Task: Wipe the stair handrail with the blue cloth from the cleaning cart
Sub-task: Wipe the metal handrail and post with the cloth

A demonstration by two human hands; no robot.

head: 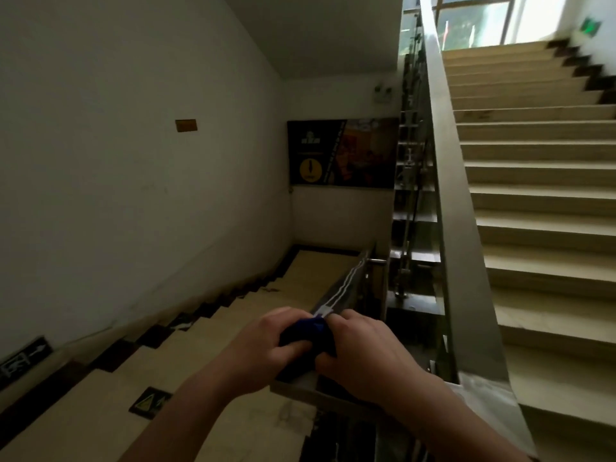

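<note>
A dark blue cloth (308, 338) lies bunched on top of the downward stair handrail (346, 288), a flat metal rail running away and down. My left hand (266, 341) grips the cloth from the left, thumb over it. My right hand (363, 348) grips it from the right, fingers curled over the rail's top. Most of the cloth is hidden between the two hands. A second handrail (446, 161) climbs steeply along the upward flight on the right.
Beige steps (186, 345) descend to the left along a white wall (133, 161). Another flight (540, 201) rises at right toward a bright window. A dark poster (343, 151) hangs on the landing wall. Glass panels and metal posts (410, 228) fill the gap between the flights.
</note>
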